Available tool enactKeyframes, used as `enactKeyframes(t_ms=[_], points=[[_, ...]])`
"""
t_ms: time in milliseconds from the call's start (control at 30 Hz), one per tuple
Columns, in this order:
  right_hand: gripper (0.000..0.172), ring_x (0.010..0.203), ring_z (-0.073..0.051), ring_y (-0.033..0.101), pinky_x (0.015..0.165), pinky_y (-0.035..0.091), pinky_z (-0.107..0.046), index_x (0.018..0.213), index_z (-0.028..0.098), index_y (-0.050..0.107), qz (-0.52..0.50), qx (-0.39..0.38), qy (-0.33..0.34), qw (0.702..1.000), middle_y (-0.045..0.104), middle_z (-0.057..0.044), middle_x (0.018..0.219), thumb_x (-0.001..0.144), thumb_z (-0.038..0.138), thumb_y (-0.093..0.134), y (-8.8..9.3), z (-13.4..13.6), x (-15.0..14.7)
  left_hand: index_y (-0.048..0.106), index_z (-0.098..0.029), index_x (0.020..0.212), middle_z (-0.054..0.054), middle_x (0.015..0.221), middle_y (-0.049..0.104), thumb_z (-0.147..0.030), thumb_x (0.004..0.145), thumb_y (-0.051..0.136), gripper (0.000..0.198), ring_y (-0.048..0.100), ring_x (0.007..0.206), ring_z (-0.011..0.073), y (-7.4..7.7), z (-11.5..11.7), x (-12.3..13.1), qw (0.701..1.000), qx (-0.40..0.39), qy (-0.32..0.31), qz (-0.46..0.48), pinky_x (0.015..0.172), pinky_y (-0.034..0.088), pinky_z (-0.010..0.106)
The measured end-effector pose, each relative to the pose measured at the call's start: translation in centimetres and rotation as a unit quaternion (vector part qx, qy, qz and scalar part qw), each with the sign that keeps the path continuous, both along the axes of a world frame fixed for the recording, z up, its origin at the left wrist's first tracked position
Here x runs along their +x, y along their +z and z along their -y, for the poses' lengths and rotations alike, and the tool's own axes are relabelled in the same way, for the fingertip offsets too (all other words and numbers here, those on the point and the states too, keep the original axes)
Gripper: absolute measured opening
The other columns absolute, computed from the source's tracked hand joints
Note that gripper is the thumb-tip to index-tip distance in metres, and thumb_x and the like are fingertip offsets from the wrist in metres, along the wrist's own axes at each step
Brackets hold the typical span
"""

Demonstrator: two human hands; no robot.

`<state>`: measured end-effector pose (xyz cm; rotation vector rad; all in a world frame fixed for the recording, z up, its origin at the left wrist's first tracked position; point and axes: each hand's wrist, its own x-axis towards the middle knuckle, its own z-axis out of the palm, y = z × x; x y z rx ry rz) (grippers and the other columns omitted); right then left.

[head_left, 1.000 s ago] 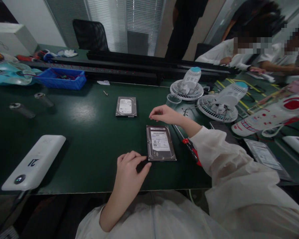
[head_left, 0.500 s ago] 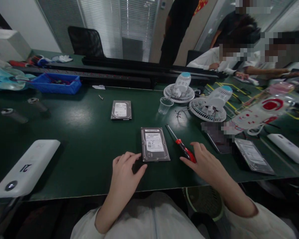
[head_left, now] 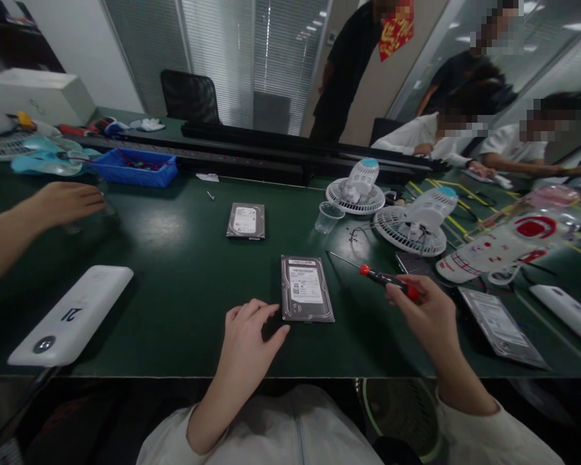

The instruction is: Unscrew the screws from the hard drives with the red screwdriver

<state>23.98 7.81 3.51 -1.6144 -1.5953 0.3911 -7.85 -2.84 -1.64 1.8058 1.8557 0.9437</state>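
A hard drive (head_left: 307,289) lies label up on the green table in front of me. My left hand (head_left: 252,336) rests at its left edge, fingers loosely spread and holding nothing. Right of the drive, my right hand (head_left: 423,316) grips a screwdriver (head_left: 387,278) by its red and black handle. The screwdriver's shaft points left and away from me, its tip close to the drive's far right corner. A second hard drive (head_left: 246,221) lies farther back, and another drive (head_left: 501,326) lies at the right near the table edge.
Another person's hand (head_left: 70,201) reaches in from the left over metal cylinders. A blue tray (head_left: 134,175), clear plastic cup (head_left: 327,219), two white fan units (head_left: 414,226), a bottle (head_left: 503,242) and a white power bank (head_left: 72,316) stand around. Small screws (head_left: 353,234) lie beside the cup.
My right hand has closed on the screwdriver and lifted its handle, moving right. Another person's hand has come in from the left. The view has shifted; my left hand stays beside the drive.
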Motion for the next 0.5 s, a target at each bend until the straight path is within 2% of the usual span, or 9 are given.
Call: enactKeyframes(t_ms=[100,200,233,267,367,433,467,500], points=[[0.041,0.069,-0.027,0.077,0.066,0.065,-0.043,0.104,0.023,0.069,-0.04,0.04,-0.009,0.998,0.076,-0.007,0.084,0.077,0.053,0.078,2.0,-1.5,-0.3,0.078,-0.024,0.12,0.002,0.11,0.075,-0.023,0.094,0.077,0.026,0.071,0.099,0.0243,0.1,0.1,0.0,1.0,0.009,0.0,-0.001,0.105,0.048,0.05],[0.035,0.069,-0.025,0.075,0.064,0.066,-0.043,0.1,0.027,0.065,-0.086,0.138,0.021,0.986,0.073,-0.007,0.091,0.073,0.04,0.084,4.8,-3.2,-1.2,0.078,-0.024,0.119,0.002,0.108,0.076,-0.023,0.094,0.078,0.025,0.072,0.099,0.0248,0.2,0.1,0.0,1.0,0.009,-0.002,-0.003,0.103,0.049,0.05],[0.037,0.067,-0.023,0.072,0.059,0.064,-0.042,0.1,0.027,0.063,-0.102,0.203,0.065,0.972,0.07,-0.006,0.09,0.071,0.033,0.086,5.9,-3.9,-1.6,0.078,-0.023,0.119,0.002,0.108,0.076,-0.024,0.093,0.079,0.025,0.072,0.099,0.025,0.3,0.1,0.0,1.0,0.01,-0.002,-0.002,0.103,0.049,0.049],[0.04,0.066,-0.022,0.07,0.058,0.063,-0.039,0.101,0.029,0.06,-0.112,0.236,0.09,0.961,0.066,-0.004,0.088,0.07,0.03,0.085,7.0,-4.6,-2.1,0.078,-0.024,0.119,0.002,0.108,0.076,-0.024,0.093,0.08,0.026,0.072,0.099,0.0251,0.3,0.1,0.0,1.0,0.01,-0.002,0.0,0.102,0.048,0.049],[0.045,0.077,-0.021,0.068,0.055,0.061,-0.035,0.105,0.031,0.059,-0.123,0.292,0.142,0.938,0.06,-0.005,0.102,0.07,0.035,0.087,10.2,-6.3,-3.8,0.078,-0.023,0.119,0.003,0.109,0.076,-0.028,0.091,0.083,0.029,0.072,0.101,0.0261,0.6,0.1,-0.1,1.0,0.001,-0.004,0.01,0.102,0.048,0.049],[0.04,0.082,-0.019,0.064,0.056,0.06,-0.033,0.108,0.033,0.062,-0.119,0.293,0.184,0.931,0.06,-0.006,0.112,0.078,0.041,0.087,11.9,-7.1,-5.2,0.078,-0.022,0.119,0.003,0.109,0.076,-0.03,0.09,0.085,0.03,0.072,0.101,0.0266,0.8,0.0,-0.1,1.0,-0.01,-0.009,0.017,0.102,0.047,0.05],[0.035,0.089,-0.02,0.064,0.06,0.061,-0.033,0.113,0.035,0.064,-0.114,0.28,0.221,0.927,0.059,-0.006,0.119,0.085,0.042,0.083,12.4,-7.4,-6.1,0.078,-0.022,0.119,0.003,0.109,0.076,-0.031,0.09,0.085,0.031,0.072,0.101,0.0265,0.9,0.0,-0.1,1.0,-0.015,-0.01,0.02,0.102,0.047,0.05],[0.034,0.09,-0.02,0.063,0.059,0.059,-0.031,0.115,0.036,0.065,-0.115,0.285,0.256,0.917,0.059,-0.006,0.119,0.088,0.045,0.082,12.8,-7.8,-6.9,0.078,-0.022,0.119,0.003,0.109,0.075,-0.031,0.09,0.085,0.031,0.072,0.1,0.0261,0.9,0.0,-0.1,1.0,-0.018,-0.01,0.023,0.102,0.047,0.05]])
